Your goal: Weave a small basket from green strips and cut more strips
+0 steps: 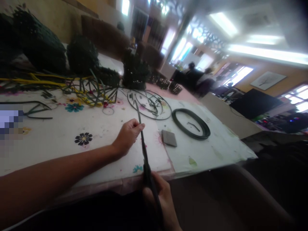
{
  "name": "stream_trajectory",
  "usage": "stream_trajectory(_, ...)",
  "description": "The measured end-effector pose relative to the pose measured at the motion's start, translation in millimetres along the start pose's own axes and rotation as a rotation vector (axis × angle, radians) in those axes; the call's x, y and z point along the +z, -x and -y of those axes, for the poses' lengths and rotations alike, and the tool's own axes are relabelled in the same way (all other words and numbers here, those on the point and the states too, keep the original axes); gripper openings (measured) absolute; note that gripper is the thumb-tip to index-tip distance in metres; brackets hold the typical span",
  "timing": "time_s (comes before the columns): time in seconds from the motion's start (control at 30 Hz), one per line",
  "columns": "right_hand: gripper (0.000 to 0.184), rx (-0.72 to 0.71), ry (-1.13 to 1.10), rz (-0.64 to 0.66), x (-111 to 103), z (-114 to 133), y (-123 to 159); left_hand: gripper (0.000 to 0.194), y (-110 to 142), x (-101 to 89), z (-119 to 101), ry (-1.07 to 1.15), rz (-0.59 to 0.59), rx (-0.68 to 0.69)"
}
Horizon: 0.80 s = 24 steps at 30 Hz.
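My left hand [127,136] is closed, pinching a thin dark green strip [138,110] between thumb and fingers above the table. The strip's far end points toward the back of the table. Below it, at the table's front edge, my right hand [165,195] is wrapped round a long dark tool [148,175], whose narrow upper end lines up with the strip. Blur and shadow hide what kind of tool it is, and I cannot tell exactly where strip and tool meet. A small grey square block [169,138] lies to the right of my left hand.
A coil of dark strip [191,123] lies at the right on the flowered tablecloth [101,160]. Loose loops [149,104] and tangled green and yellow strips [89,89] spread behind. Dark woven baskets [136,70] stand along the back. People [192,75] sit in the distance.
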State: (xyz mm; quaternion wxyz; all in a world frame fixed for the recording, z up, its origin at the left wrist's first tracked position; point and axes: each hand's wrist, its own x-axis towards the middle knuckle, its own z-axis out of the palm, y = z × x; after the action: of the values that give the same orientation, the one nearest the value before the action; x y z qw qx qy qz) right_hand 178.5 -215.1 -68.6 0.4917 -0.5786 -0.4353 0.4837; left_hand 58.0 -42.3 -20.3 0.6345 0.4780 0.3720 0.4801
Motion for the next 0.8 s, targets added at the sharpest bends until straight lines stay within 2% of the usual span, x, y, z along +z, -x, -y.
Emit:
stream_trajectory(0.17, 0.038, -0.069, 0.05, 0.009, -0.6, -5.2, 1.4, 0.029, -2.7, -0.9, -2.1, 0.054, -0.003, -0.031)
stream_trajectory(0.3, 0.04, -0.03, 0.031, 0.018, -0.3, -5.6, 2.6, 0.029, -4.8, -1.5, -4.0, 0.072, 0.001, -0.051)
stream_trajectory(0.57, 0.053, 0.002, 0.003, -0.013, -2.6, -5.6, 3.1, 0.032, 6.0, 4.2, 0.9, -0.047, 0.062, -0.025)
stream_trajectory(0.8, 0.039, -0.071, 0.036, 0.017, -2.8, -0.8, 1.0, 0.031, 3.8, 2.8, 1.9, -0.042, 0.069, -0.054)
